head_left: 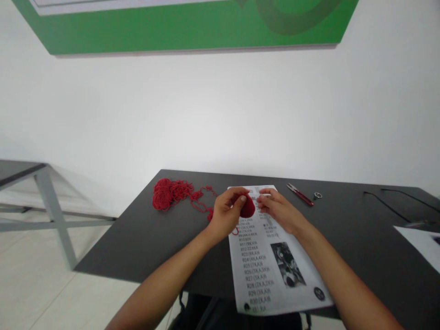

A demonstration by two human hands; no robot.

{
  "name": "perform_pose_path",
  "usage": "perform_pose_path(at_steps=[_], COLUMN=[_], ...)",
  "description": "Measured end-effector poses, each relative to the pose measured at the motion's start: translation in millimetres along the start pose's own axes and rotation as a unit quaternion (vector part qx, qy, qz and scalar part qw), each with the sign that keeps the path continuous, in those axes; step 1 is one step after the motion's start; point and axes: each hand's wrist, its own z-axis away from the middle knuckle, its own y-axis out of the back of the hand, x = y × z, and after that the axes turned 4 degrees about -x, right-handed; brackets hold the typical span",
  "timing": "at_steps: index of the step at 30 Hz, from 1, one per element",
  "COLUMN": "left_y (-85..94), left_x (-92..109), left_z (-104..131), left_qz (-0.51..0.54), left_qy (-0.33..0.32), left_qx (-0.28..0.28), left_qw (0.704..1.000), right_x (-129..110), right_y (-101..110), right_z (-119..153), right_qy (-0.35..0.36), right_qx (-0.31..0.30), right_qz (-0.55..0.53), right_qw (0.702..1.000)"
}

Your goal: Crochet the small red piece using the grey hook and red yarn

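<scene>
My left hand point(223, 215) pinches a small round piece of red crochet work point(248, 209) between thumb and fingers. Just to its right, my right hand point(277, 208) is closed with the fingertips together; whatever they hold, if anything, is too small to make out. Both hands hover over a printed pattern sheet point(250, 256) with rows of stitch counts and a dark photo. A red yarn strand runs from near the left hand to a ball of red yarn point(162, 195), partly loose and tangled, on the left of the table.
On the dark table point(185, 243), red-handled thread snips point(300, 195) lie beyond my right hand, beside a small metal ring point(317, 195). Eyeglasses point(392, 206) and another white paper point(421, 245) are at the right. A second table point(24, 169) stands at far left; a white wall is behind.
</scene>
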Motion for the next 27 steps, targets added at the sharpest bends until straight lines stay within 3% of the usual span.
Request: perform_pose_path(at_steps=[2,4,10,15,18,22,27], left_y=[-0.3,-0.3,-0.6,-2.9,-3.8,-5.3,-7.7], left_x=[-2.1,-4.7,-7.7,-5.5,-3.4,-1.3,-6.0], left_z=[-1.1,-2.3,-3.3,-2.0,-1.9,-1.4,0.2], left_qz=[0.0,0.0,-0.066,-0.108,-0.119,-0.08,0.017], left_qy=[0.003,0.0,-0.018,-0.07,-0.091,-0.051,0.017], left_qx=[0.019,0.036,0.053,0.039,0.042,0.016,0.036], left_qw=[1.0,0.999,0.996,0.991,0.988,0.995,0.999], right_x=[-4.2,-8.6,-24.0,-28.9,-28.7,-26.6,-20.6], right_y=[-3.0,-7.0,-22.9,-33.7,-36.4,-35.8,-33.1], right_z=[2.0,4.7,17.6,26.5,29.1,31.8,32.9], right_qy=[-0.004,0.007,0.063,0.125,0.197,0.25,0.283], right_qx=[-0.026,-0.028,-0.002,0.024,0.061,0.108,0.115], right_qz=[-0.151,-0.225,-0.243,-0.159,-0.048,0.135,0.219], right_qw=[0.988,0.974,0.968,0.979,0.977,0.953,0.927])
